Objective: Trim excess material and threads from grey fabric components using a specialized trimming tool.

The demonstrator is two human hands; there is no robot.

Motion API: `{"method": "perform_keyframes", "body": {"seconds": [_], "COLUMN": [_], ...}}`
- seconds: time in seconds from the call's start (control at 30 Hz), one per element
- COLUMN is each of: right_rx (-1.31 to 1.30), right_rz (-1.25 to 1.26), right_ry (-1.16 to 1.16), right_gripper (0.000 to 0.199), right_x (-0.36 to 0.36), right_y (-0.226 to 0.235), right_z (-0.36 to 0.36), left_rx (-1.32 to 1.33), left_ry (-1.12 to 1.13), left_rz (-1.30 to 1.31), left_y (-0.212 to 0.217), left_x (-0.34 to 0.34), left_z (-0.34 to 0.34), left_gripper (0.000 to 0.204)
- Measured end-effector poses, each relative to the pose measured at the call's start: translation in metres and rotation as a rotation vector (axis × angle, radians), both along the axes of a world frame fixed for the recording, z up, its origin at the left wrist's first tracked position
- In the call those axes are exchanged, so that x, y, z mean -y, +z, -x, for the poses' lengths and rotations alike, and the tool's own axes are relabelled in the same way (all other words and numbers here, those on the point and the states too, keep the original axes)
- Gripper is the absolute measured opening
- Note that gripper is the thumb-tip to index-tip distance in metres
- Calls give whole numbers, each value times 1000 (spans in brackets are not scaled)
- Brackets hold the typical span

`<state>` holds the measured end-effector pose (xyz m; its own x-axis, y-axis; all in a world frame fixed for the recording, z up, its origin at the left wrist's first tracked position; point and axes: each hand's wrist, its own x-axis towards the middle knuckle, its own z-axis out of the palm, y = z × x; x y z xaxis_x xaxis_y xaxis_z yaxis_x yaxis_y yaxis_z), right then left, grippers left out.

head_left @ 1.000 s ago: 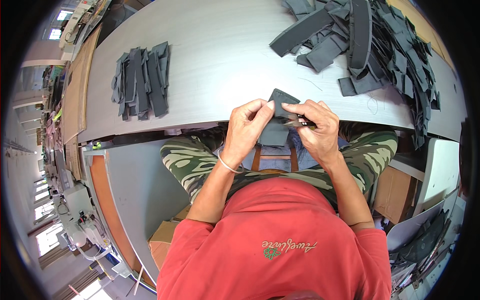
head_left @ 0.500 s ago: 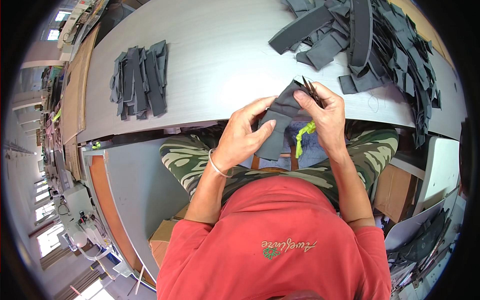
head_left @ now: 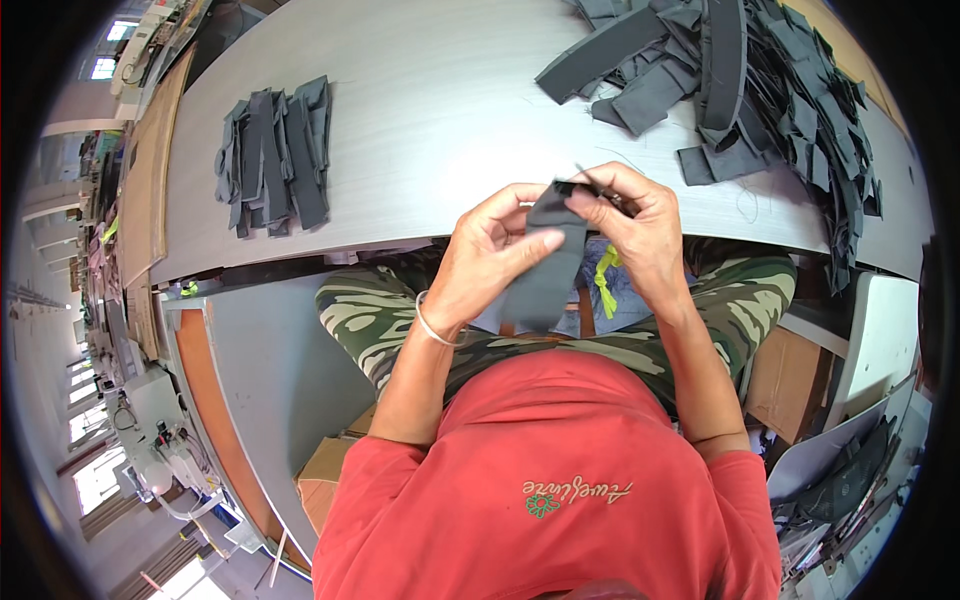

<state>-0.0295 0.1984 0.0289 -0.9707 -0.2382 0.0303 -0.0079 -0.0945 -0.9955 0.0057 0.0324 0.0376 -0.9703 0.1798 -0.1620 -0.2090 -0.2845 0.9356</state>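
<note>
Where the two forearms come up from the red shirt and meet over the lap, a dark grey fabric strip point(head_left: 545, 265) hangs between the hands, its long axis running nearly upright in the picture, from the fingertips down toward the camouflage trousers point(head_left: 400, 320). The left hand point(head_left: 490, 262) lies along the strip's left edge, thumb pressed across its face and fingers curled behind it, so it is closed on the middle and upper part of the cloth. The right hand point(head_left: 640, 235) is pinched shut on the strip's top end, at the same height as the near edge of the surface point(head_left: 420, 110); a thin dark tool seems to poke out above its fingers, though it is too small to say what kind. The hands sit close together, almost touching at the top of the strip, and both are equally near it; the free lower end dangles below them, toward the body. A yellow-green cord point(head_left: 603, 278) shows just under the right hand, behind the strip.

Beyond the hands, on the grey surface, a small tidy stack of dark strips point(head_left: 275, 155) lies well off to the person's left, their long axes pointing away from the body. To the far right a much larger loose heap of dark strips point(head_left: 760, 90) sprawls across the surface, nearer the right hand than the left.
</note>
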Motion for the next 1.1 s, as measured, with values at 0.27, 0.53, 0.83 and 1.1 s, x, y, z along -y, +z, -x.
{"method": "perform_keyframes", "body": {"seconds": [0.27, 0.53, 0.83, 1.1], "right_rx": [15, 25, -852, -986], "right_rz": [-82, -151, -708, -855], "right_ry": [-56, 74, 47, 49], "right_gripper": [6, 11, 26, 25], "right_x": [-6, -3, -26, -20], "right_y": [-8, -3, 11, 13], "right_z": [5, 2, -5, -9], "left_rx": [116, 62, 163, 155], "left_ry": [-44, -20, 60, -3], "left_rz": [48, 396, 314, 398], "left_y": [-6, -4, -15, -22], "left_x": [6, 10, 11, 10], "left_z": [-3, 5, 7, 9], "left_gripper": [18, 45, 48, 39]}}
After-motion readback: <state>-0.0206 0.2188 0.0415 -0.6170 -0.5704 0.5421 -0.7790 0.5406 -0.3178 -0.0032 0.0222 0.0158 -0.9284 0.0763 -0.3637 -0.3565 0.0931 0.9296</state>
